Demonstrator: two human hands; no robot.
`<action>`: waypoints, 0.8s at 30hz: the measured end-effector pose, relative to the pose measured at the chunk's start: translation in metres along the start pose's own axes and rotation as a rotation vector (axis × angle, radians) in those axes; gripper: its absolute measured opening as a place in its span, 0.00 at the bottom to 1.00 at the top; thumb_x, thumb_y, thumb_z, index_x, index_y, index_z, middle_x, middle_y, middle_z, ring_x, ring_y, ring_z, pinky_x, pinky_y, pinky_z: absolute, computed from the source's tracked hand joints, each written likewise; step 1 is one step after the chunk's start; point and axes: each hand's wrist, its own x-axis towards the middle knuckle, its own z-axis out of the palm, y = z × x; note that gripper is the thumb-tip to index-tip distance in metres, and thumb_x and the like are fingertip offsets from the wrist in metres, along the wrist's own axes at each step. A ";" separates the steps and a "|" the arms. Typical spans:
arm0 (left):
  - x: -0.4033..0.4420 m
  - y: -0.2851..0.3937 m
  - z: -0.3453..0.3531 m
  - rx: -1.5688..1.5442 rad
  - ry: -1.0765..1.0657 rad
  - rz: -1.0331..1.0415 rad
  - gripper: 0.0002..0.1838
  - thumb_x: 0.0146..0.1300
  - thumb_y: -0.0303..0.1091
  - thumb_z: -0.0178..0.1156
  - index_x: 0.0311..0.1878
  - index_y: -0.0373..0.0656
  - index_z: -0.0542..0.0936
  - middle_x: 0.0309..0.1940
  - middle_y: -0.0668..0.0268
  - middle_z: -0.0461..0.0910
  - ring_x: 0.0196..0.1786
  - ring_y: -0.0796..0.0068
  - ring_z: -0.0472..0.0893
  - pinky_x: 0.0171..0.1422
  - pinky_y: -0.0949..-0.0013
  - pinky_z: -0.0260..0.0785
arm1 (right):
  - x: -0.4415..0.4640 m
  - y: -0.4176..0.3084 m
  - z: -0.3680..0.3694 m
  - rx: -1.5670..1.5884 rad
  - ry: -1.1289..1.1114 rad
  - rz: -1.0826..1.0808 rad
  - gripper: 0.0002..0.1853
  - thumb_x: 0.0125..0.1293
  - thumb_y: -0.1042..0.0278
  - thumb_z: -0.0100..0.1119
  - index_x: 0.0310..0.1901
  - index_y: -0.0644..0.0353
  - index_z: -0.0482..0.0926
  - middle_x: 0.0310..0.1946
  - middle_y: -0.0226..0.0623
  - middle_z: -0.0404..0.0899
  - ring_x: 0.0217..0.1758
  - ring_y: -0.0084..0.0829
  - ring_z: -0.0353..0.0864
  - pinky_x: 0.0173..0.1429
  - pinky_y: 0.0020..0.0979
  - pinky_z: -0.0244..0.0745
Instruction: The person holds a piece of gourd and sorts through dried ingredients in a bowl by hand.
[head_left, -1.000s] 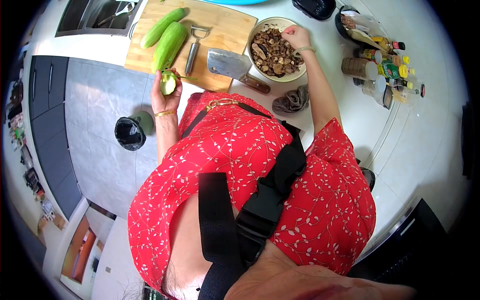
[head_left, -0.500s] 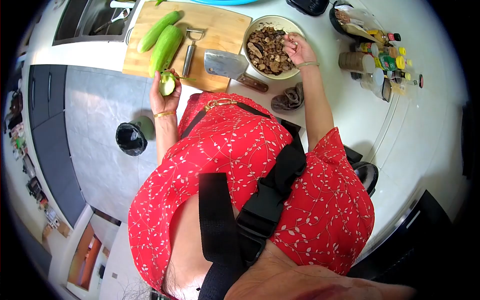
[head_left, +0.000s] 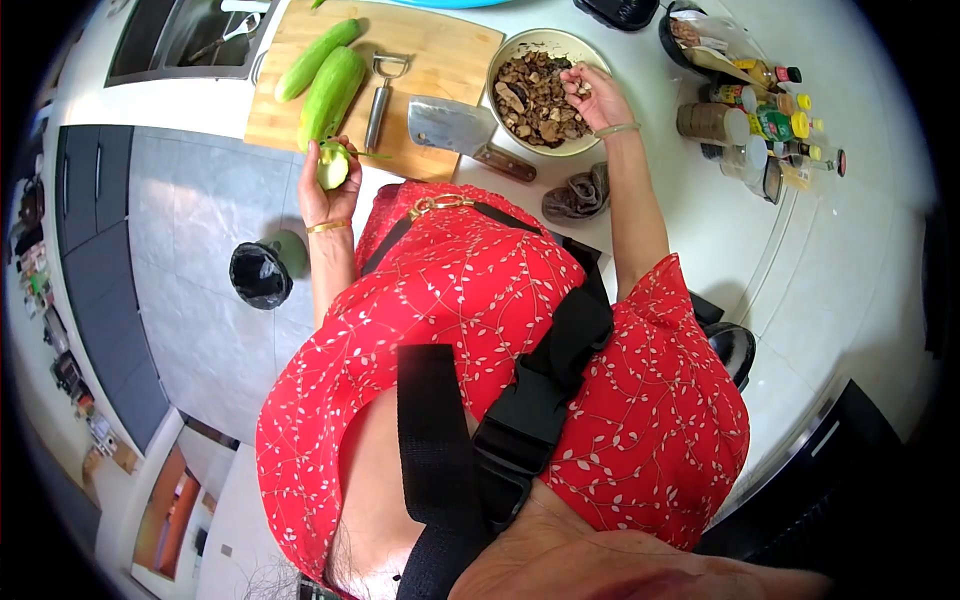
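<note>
The left hand (head_left: pixel 322 193) grips a cut green vegetable (head_left: pixel 332 167). Over the bowl (head_left: pixel 575 45), the right hand (head_left: pixel 598 103) curls; I can't tell whether it holds anything.

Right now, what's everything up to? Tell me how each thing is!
Left hand: holding the cut piece
Cut piece: pale inside showing
Two green squashes: lying side by side on the board
Board: flat on the counter
Peeler: lying flat
Knife: lying flat, unheld
Bowl: partly filled with brown pieces
Right hand: fingers curled; grip unclear
Bin: open, lined with a black bag
</note>
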 end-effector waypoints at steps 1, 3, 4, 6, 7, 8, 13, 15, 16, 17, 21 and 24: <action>0.000 0.000 0.000 -0.007 0.004 -0.002 0.16 0.59 0.38 0.55 0.38 0.32 0.71 0.35 0.54 0.74 0.38 0.64 0.76 0.38 0.70 0.75 | 0.001 0.001 -0.001 -0.138 -0.008 0.007 0.07 0.61 0.68 0.50 0.35 0.63 0.74 0.30 0.35 0.74 0.27 0.21 0.68 0.28 0.19 0.63; 0.000 0.000 0.000 -0.021 0.012 -0.008 0.16 0.58 0.38 0.55 0.38 0.32 0.71 0.36 0.54 0.74 0.38 0.64 0.76 0.38 0.70 0.75 | 0.007 0.004 -0.006 -0.413 -0.023 0.020 0.09 0.61 0.68 0.51 0.37 0.63 0.76 0.31 0.34 0.76 0.29 0.22 0.71 0.31 0.21 0.66; 0.000 0.000 0.000 -0.019 0.012 -0.007 0.16 0.58 0.38 0.55 0.38 0.32 0.71 0.36 0.54 0.74 0.38 0.64 0.76 0.38 0.70 0.75 | 0.012 0.010 -0.010 -0.617 -0.045 -0.071 0.09 0.60 0.68 0.51 0.37 0.62 0.77 0.32 0.33 0.77 0.30 0.22 0.72 0.33 0.22 0.67; 0.000 0.000 0.000 -0.015 0.011 -0.005 0.16 0.58 0.38 0.55 0.38 0.32 0.71 0.36 0.54 0.74 0.38 0.64 0.76 0.38 0.70 0.74 | 0.019 0.019 -0.006 -1.023 -0.091 -0.258 0.09 0.59 0.68 0.51 0.37 0.61 0.79 0.33 0.31 0.79 0.32 0.22 0.74 0.37 0.24 0.69; 0.000 0.000 0.000 -0.013 0.007 -0.001 0.16 0.58 0.38 0.55 0.38 0.32 0.71 0.36 0.54 0.74 0.38 0.64 0.76 0.38 0.70 0.74 | 0.019 0.021 -0.007 -1.097 -0.056 -0.201 0.08 0.55 0.68 0.54 0.33 0.58 0.81 0.31 0.33 0.81 0.33 0.23 0.77 0.41 0.24 0.70; -0.001 -0.001 0.000 -0.011 0.003 0.004 0.15 0.58 0.38 0.55 0.38 0.32 0.71 0.36 0.54 0.74 0.38 0.64 0.76 0.38 0.70 0.74 | 0.014 0.019 0.003 -1.199 -0.038 -0.153 0.08 0.55 0.68 0.54 0.33 0.58 0.81 0.29 0.32 0.80 0.31 0.21 0.76 0.37 0.24 0.70; -0.002 -0.001 0.001 -0.002 0.013 0.019 0.15 0.58 0.38 0.56 0.39 0.33 0.72 0.35 0.54 0.74 0.37 0.64 0.76 0.38 0.70 0.74 | 0.014 0.024 -0.003 -1.349 0.183 -0.283 0.07 0.51 0.69 0.57 0.32 0.58 0.82 0.21 0.30 0.79 0.21 0.18 0.72 0.28 0.22 0.67; -0.002 -0.001 0.001 0.011 0.009 0.023 0.15 0.58 0.38 0.56 0.38 0.34 0.72 0.35 0.54 0.75 0.37 0.64 0.76 0.38 0.70 0.74 | 0.008 0.016 0.004 -1.322 0.245 -0.313 0.06 0.50 0.70 0.59 0.31 0.58 0.82 0.22 0.30 0.79 0.23 0.17 0.73 0.29 0.20 0.67; -0.001 -0.001 -0.001 0.010 0.017 0.020 0.15 0.58 0.38 0.56 0.39 0.34 0.72 0.35 0.54 0.75 0.37 0.64 0.76 0.38 0.70 0.74 | 0.010 0.017 0.004 -1.315 0.222 -0.296 0.07 0.49 0.69 0.59 0.30 0.57 0.82 0.23 0.32 0.79 0.25 0.21 0.75 0.32 0.22 0.69; -0.001 -0.001 -0.001 0.011 0.023 0.015 0.15 0.58 0.38 0.56 0.39 0.34 0.72 0.35 0.54 0.75 0.37 0.64 0.76 0.38 0.70 0.74 | 0.011 0.018 0.003 -1.307 0.202 -0.279 0.07 0.49 0.67 0.59 0.30 0.56 0.82 0.25 0.34 0.80 0.28 0.25 0.77 0.35 0.24 0.71; 0.000 -0.002 0.002 0.012 0.002 0.004 0.15 0.58 0.38 0.56 0.39 0.35 0.72 0.35 0.55 0.75 0.37 0.65 0.76 0.37 0.70 0.74 | 0.014 0.026 0.010 -1.403 0.182 -0.190 0.07 0.47 0.64 0.60 0.29 0.52 0.82 0.26 0.36 0.79 0.30 0.31 0.78 0.38 0.29 0.73; -0.001 -0.002 0.005 0.018 0.006 0.003 0.15 0.58 0.38 0.56 0.39 0.35 0.72 0.35 0.55 0.75 0.37 0.66 0.76 0.37 0.70 0.74 | 0.010 0.028 0.022 -1.517 0.175 -0.166 0.07 0.46 0.62 0.60 0.29 0.50 0.81 0.27 0.37 0.79 0.32 0.35 0.78 0.40 0.32 0.72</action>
